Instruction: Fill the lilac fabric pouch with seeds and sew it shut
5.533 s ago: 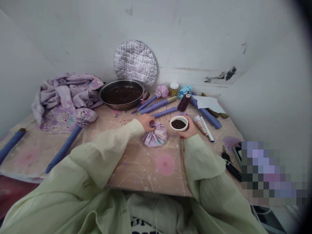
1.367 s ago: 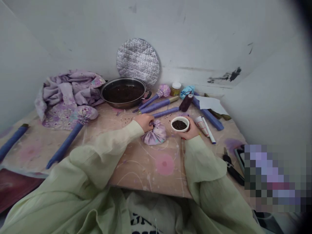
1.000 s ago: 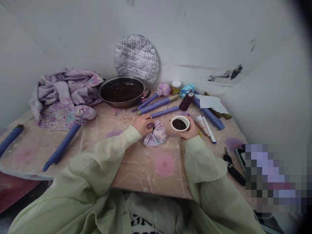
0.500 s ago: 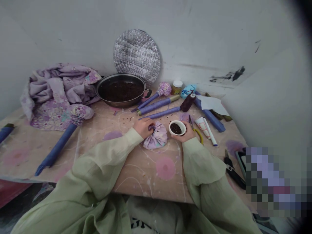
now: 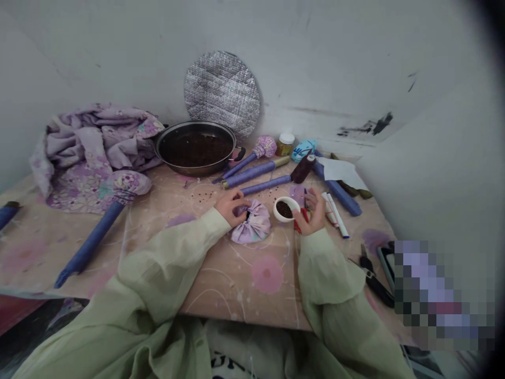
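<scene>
Past a crumpled floral cloth (image 5: 90, 142) and a steel pan (image 5: 195, 150) on the table (image 5: 224, 284), the left hand (image 5: 232, 206) grips a gathered lilac cloth bundle (image 5: 254, 223). The hands are apart: a white bowl of dark seeds (image 5: 284, 209) sits just beside the open right hand (image 5: 311, 213), below a dark spool of thread (image 5: 303, 168).

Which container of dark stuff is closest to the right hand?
The small white bowl, just beside the right hand; the steel pan is much larger and sits far back by the wall.

Nothing readable (cut-off black letters (image 5: 228, 362) on white cloth (image 5: 252, 345))
</scene>
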`<state>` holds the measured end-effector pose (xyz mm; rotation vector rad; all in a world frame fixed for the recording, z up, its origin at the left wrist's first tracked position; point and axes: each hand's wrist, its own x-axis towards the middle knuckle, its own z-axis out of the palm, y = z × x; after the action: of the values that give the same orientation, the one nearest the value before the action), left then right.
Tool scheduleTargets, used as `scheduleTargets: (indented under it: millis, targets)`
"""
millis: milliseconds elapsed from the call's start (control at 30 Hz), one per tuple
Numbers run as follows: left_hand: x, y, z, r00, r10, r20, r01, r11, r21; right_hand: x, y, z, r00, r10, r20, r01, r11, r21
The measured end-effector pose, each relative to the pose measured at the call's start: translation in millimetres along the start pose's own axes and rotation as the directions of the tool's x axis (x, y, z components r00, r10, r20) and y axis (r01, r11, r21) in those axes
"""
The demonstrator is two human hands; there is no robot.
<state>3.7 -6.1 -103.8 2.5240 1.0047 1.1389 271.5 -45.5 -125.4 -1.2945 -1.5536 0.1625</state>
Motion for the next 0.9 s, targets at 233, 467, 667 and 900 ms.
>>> scheduleTargets:
  millis: [233,467,667,900]
  targets:
    - [0.7,-22.0,-11.3,0.986,0.032,0.163,-0.026,0.999,-0.04,16.0,-77.2,-1.2,0.993,-0.013,0.116,0.013,1.0,0.003]
    - [3.0,-37.2,-12.0,0.971,0.151,0.187,-0.117,0.976,-0.186,18.2,-114.3,41.6,0.842,-0.085,0.532,0.198,0.967,-0.159]
    - [5.3,-37.3,-12.5,0.961,0.172,0.216,-0.125,0.969,-0.213,22.2,-120.6,66.3,0.784,0.112,0.611,0.197,0.888,-0.415]
    - [12.5,-29.1,-21.8,0.973,0.113,0.201,-0.055,0.961,-0.273,28.2,-125.1,61.6,0.807,0.089,0.584,0.169,0.912,-0.373]
